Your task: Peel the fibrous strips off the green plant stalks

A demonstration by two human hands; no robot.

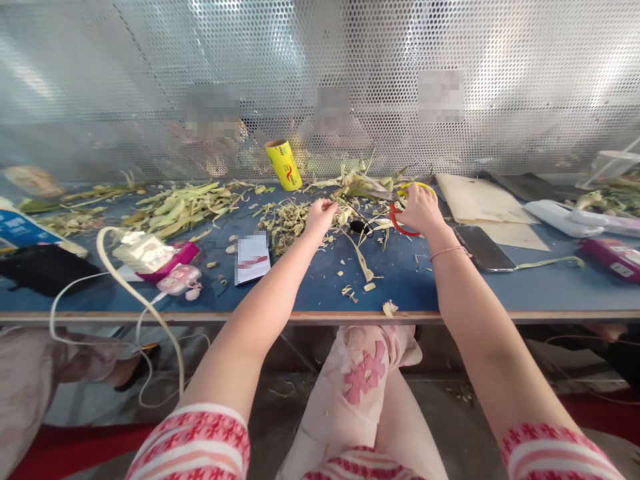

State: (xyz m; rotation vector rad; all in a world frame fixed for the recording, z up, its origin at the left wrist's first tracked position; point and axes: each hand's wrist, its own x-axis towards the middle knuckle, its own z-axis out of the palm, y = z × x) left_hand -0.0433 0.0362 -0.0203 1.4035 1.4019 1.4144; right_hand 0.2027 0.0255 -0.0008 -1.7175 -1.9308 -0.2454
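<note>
Both hands in the husk scraps at mid-bench, scissors in the right.

Right hand [420, 208] clenched around scissors [404, 223] with yellow and red loop handles; blades hidden in the leaf pile [357, 183], so cutting edge unreadable. Left hand [320, 217] pinched shut on a pale strip from the shredded scraps [286, 223]; exact piece hard to make out. All of it on the blue table [320, 293], just short of the perforated metal screen [320, 73]. Behind: yellow roll [284, 165], red mark on it, text illegible. Dark phone [484, 248] just right of the wrist. Small card [253, 257] blurred, unreadable. White cable [125, 280] drooping off the front edge, end cut off.
</note>
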